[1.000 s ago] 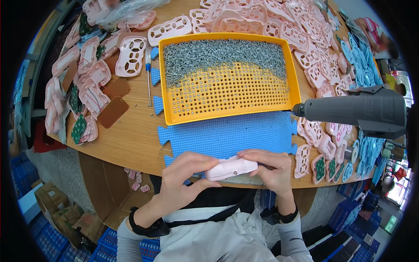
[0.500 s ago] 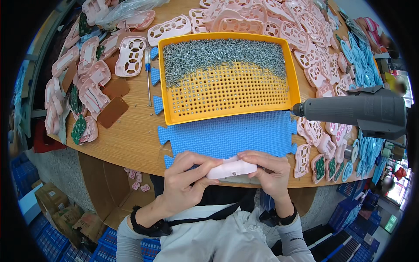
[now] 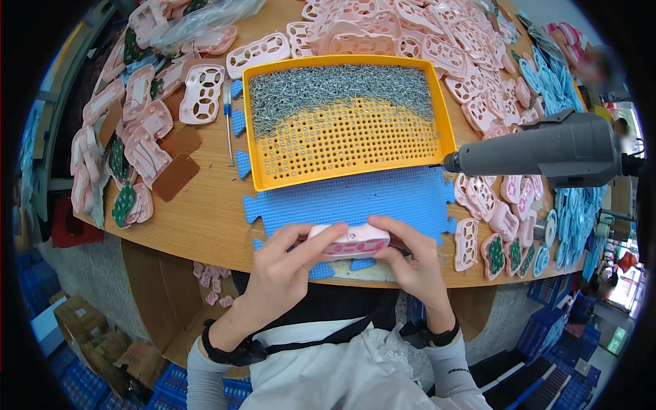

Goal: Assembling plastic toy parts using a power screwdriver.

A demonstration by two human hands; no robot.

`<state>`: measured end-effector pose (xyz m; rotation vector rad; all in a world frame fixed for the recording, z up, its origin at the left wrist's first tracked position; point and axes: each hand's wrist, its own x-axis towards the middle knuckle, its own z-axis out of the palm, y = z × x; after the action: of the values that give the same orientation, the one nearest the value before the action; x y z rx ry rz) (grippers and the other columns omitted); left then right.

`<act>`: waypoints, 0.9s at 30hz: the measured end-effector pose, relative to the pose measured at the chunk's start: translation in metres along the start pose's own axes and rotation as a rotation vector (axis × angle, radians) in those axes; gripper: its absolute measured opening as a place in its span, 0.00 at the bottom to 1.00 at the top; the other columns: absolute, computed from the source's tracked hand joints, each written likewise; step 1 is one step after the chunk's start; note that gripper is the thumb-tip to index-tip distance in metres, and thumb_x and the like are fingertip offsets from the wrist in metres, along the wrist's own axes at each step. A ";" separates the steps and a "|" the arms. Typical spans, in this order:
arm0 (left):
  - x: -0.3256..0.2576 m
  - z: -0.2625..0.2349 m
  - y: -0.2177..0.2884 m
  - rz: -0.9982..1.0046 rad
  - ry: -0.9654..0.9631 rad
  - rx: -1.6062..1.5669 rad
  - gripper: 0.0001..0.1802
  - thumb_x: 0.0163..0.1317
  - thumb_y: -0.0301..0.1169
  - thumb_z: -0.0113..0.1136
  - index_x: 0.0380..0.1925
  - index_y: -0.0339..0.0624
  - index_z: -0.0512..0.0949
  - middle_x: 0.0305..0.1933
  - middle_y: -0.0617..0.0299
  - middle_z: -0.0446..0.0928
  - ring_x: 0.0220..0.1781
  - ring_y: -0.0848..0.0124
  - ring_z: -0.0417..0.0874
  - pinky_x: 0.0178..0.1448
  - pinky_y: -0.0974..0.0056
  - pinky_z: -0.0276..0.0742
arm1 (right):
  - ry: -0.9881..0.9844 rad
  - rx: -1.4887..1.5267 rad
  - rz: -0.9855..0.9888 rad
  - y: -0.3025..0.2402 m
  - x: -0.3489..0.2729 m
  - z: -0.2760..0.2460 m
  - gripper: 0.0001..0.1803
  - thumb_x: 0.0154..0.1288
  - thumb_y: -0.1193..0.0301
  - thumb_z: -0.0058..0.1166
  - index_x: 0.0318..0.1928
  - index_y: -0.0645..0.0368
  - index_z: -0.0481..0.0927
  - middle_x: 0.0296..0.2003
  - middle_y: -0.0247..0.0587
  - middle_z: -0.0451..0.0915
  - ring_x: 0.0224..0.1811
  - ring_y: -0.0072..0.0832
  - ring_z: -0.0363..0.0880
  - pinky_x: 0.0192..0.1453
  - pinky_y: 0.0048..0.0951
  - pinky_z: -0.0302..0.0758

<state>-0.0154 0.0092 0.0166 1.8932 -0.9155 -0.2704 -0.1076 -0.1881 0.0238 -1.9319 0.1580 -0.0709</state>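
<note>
Between my two hands I grip a pink plastic casing [image 3: 353, 240] by its ends, over the near edge of the blue foam mat [image 3: 362, 201]. Its side shows a small round hole or screw, and darker pink shapes mark the face below that. My left hand [image 3: 287, 263] closes on the left end, fingers on top. The right hand [image 3: 412, 256] pinches the right end between thumb and fingers. Beyond the mat lies a yellow tray [image 3: 256, 179], its far part heaped with small silver screws [image 3: 335, 82] and its near part a grid of holes, many holding screws.
A grey electric screwdriver [image 3: 533, 152] points left at the tray's right corner. Pink shells [image 3: 471, 68] pile up behind and to the right, beside blue parts [image 3: 581, 219]. At left are pink shells with green circuit boards [image 3: 124, 203], brown plates [image 3: 175, 176] and a thin screwdriver [image 3: 229, 123].
The casing has turned in my hands, so its pink-patterned face now shows toward me. Both hands have moved slightly up and left.
</note>
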 end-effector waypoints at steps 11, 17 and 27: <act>0.000 -0.014 0.034 -0.518 -0.081 -0.743 0.27 0.57 0.17 0.58 0.58 0.35 0.67 0.54 0.51 0.73 0.53 0.67 0.78 0.53 0.66 0.79 | 0.003 0.583 0.442 -0.020 0.007 0.007 0.22 0.69 0.76 0.43 0.63 0.62 0.65 0.48 0.38 0.75 0.47 0.20 0.73 0.53 0.21 0.72; -0.005 -0.015 0.030 -0.492 -0.105 -0.794 0.26 0.57 0.17 0.58 0.58 0.34 0.67 0.57 0.52 0.72 0.55 0.67 0.77 0.56 0.65 0.78 | -0.054 0.508 0.218 -0.015 0.001 0.005 0.25 0.65 0.82 0.46 0.63 0.65 0.65 0.51 0.40 0.75 0.50 0.22 0.73 0.57 0.25 0.71; -0.013 -0.014 0.026 -0.472 -0.046 -0.819 0.24 0.57 0.18 0.60 0.54 0.34 0.70 0.55 0.52 0.73 0.53 0.67 0.78 0.57 0.64 0.77 | 0.026 0.445 0.199 -0.018 0.002 0.014 0.19 0.68 0.76 0.48 0.59 0.66 0.70 0.49 0.43 0.77 0.49 0.21 0.74 0.54 0.21 0.70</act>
<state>-0.0296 0.0218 0.0430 1.2965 -0.2783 -0.8348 -0.1027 -0.1689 0.0353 -1.4650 0.3224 0.0026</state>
